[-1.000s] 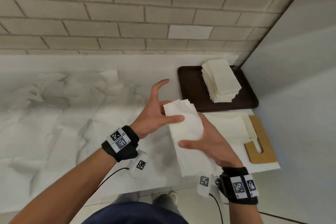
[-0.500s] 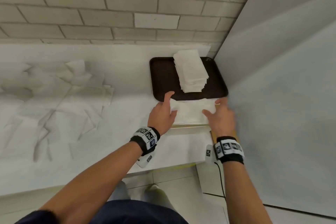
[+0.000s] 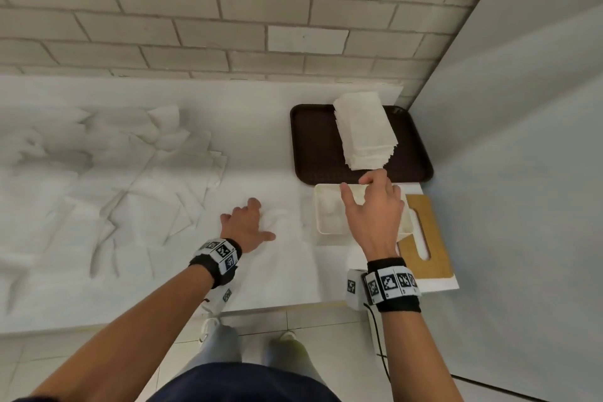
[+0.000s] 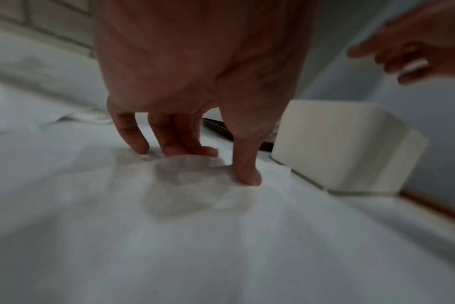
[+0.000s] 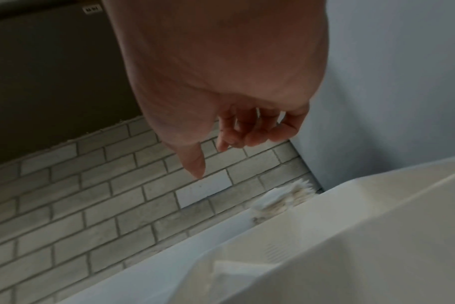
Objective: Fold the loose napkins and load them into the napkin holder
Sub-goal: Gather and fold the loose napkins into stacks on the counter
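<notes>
Pressing one napkin (image 3: 284, 256), left hand (image 3: 245, 226) lies released; right hand (image 3: 375, 213) hangs released above one holder (image 3: 329, 231)

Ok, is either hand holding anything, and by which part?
Nothing is gripped. The left hand presses fingertips and thumb on a loose napkin near its edge, bunching it; the right hand hovers empty over the napkin holder.

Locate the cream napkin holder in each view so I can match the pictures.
Head: napkin holder right of centre on the table, partly hidden by the right hand.
Left wrist: napkin holder right of centre, seen from its side.
Right wrist: napkin holder fills the lower right corner.
Shared landmark: the brick wall, top left and centre left.
</notes>
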